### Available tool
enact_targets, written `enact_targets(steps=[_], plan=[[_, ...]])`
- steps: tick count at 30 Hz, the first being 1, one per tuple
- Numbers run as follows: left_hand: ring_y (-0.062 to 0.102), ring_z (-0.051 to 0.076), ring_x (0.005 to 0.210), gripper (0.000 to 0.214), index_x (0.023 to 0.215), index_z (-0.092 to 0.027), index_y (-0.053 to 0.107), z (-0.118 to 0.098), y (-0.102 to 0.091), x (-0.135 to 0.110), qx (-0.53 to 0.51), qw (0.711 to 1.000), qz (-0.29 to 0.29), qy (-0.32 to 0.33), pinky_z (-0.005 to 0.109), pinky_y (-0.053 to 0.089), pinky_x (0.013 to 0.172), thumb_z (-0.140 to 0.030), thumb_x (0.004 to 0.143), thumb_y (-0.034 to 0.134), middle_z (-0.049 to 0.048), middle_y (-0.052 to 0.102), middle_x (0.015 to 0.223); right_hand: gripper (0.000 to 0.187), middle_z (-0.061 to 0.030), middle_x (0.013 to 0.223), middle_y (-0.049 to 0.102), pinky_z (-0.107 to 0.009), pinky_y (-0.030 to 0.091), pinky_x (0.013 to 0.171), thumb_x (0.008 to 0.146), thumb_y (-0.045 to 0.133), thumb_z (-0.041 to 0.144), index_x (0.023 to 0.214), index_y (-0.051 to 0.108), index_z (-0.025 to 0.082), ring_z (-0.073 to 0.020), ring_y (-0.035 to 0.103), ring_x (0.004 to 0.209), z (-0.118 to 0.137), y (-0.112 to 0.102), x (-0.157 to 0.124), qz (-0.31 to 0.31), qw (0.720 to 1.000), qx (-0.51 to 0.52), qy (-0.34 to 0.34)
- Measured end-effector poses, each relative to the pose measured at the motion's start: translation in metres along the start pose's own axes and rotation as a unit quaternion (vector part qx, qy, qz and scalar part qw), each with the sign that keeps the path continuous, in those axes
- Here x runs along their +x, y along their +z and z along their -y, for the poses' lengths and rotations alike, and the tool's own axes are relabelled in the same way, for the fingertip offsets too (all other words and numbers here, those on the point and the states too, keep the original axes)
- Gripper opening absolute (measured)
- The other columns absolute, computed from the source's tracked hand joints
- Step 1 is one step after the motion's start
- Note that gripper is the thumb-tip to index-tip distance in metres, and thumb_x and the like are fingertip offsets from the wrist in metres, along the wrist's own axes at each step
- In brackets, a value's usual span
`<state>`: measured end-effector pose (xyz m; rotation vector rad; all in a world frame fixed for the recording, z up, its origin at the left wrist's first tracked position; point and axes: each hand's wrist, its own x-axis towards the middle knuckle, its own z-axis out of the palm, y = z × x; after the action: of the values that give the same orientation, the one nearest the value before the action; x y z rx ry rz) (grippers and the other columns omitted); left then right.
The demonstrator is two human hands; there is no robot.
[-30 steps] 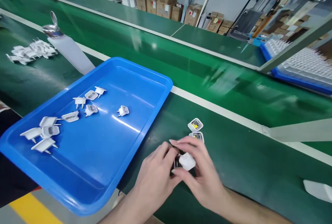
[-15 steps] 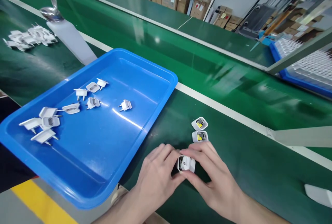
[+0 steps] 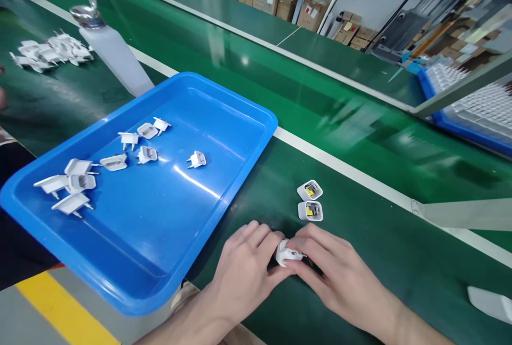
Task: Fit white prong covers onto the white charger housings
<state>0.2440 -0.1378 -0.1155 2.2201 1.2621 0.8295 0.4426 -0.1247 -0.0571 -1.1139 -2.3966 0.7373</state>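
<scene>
My left hand is closed around a white charger housing, low over the green bench. My right hand pinches a white plug cap, its pin side turned right, against the housing's open end. Fingers hide much of both parts, so I cannot tell whether the cap sits fully in. Just beyond my hands stand two open white housings with yellow and dark components inside. To the left, a blue tray holds several loose white plug caps.
Behind the tray leans a white pump bottle with a metal top. A pile of white plug caps lies at far left, near part of another person's hand. A metal bracket and a white piece are at right.
The plug cap has turned from pointing up toward me to lying over the housing's mouth with its pins rightward. Both hands stay close together. Another person's hand has appeared at the left edge.
</scene>
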Motion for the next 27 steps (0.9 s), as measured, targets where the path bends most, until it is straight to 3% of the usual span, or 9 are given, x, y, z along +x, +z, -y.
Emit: enact_targets(steps=[6,13,18,23,27], plan=[[0.060,0.022,0.080,0.023,0.100,-0.021,0.059,-0.001,0.000,-0.001,-0.003,1.000,0.012,-0.004,0.039,0.049,0.077,-0.042,0.099,0.067,0.0007,0.068,0.092,0.021,-0.0050,0.087,0.063,-0.030,0.050,0.064,0.108,0.043,0.015,0.104,0.064,0.018,-0.0172,0.060,0.072,0.005,0.002,-0.004,-0.016,0.994,-0.105,-0.039],[0.060,0.022,0.078,0.028,0.101,-0.022,0.060,-0.001,-0.001,0.000,-0.004,1.000,0.017,0.003,0.039,0.048,0.074,-0.047,0.096,0.070,0.0004,0.069,0.092,0.023,-0.0054,0.085,0.060,-0.031,0.046,0.062,0.106,0.042,0.008,0.101,0.063,0.016,-0.0177,0.054,0.070,0.008,-0.001,-0.003,0.024,0.993,-0.110,-0.039],[0.063,0.021,0.081,0.023,0.104,-0.021,0.061,-0.002,0.000,-0.001,-0.002,1.000,0.003,0.007,0.039,0.049,0.083,-0.042,0.099,0.068,0.0006,0.070,0.091,0.021,-0.0048,0.085,0.060,-0.030,0.044,0.061,0.108,0.042,0.013,0.098,0.061,0.018,-0.0170,0.052,0.070,0.008,0.001,-0.002,0.027,0.994,-0.101,-0.028],[0.065,0.021,0.083,0.022,0.109,-0.020,0.063,0.000,0.002,0.000,0.007,1.000,0.004,0.014,0.040,0.052,0.087,-0.040,0.100,0.065,0.0008,0.070,0.090,0.024,-0.0036,0.081,0.059,-0.031,0.039,0.058,0.103,0.040,0.007,0.090,0.057,0.019,-0.0164,0.046,0.066,0.003,0.009,-0.004,0.001,0.988,-0.142,-0.053],[0.063,0.021,0.078,0.026,0.102,-0.020,0.065,0.000,0.003,0.002,0.022,1.000,0.009,0.012,0.039,0.050,0.077,-0.046,0.099,0.066,-0.0003,0.068,0.086,0.024,-0.0028,0.078,0.058,-0.031,0.037,0.057,0.102,0.040,0.006,0.093,0.058,0.019,-0.0166,0.043,0.065,0.003,0.018,-0.007,-0.021,0.981,-0.186,-0.054]])
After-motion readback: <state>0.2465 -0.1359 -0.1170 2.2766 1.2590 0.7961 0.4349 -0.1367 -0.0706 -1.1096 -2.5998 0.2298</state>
